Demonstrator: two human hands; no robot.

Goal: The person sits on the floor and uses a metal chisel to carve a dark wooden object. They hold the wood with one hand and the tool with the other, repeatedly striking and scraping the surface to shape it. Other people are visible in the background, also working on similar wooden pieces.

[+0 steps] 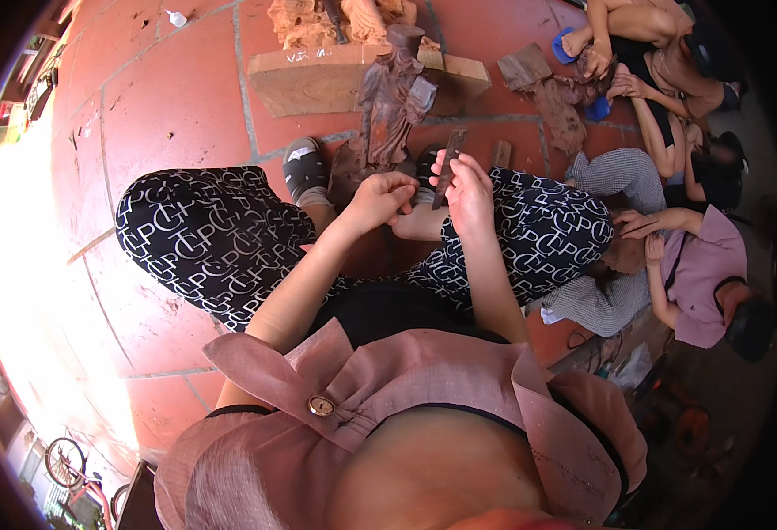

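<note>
One dark strip (447, 183) in right hand (471, 200), left hand (379, 203) near

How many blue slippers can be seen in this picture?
2: the first blue slipper is under a co-worker's bare foot, upper right; the second blue slipper, partly covered, is below it, beside a dark carving. More may be hidden.

Left forearm (300, 281): bare, extended forward and angled inward to the right. Left hand (378, 205): fingers curled, tips drawn together toward the thumb. Right forearm (492, 283): bare, directed forward, inclined slightly left. Right hand (469, 194): raised, digits bent in a grip. Hand spacing: near each other, not touching.
</note>
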